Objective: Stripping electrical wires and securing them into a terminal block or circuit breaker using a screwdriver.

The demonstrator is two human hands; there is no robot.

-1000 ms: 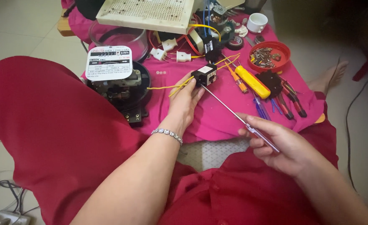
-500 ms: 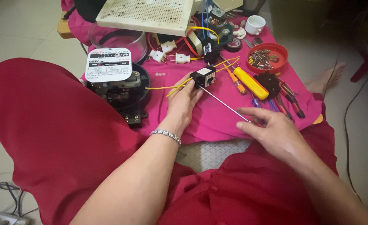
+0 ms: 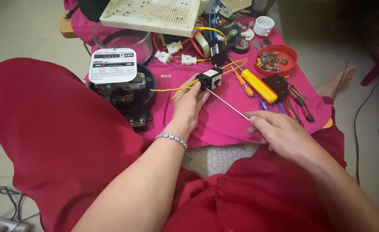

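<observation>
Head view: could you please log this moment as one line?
left hand: holds small black block | right hand: holds thin metal rod, tip at block | yellow wires attached | pink cloth

The right hand [image 3: 279,131] slides up the screwdriver [image 3: 226,102] shaft, now closer to the black part [image 3: 209,78] than a second ago.

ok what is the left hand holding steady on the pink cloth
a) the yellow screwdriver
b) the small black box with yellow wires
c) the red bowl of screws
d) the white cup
b: the left hand grips the small black box with yellow wires, while the right hand points a thin metal shaft at it; the other three things lie untouched further right.
</observation>
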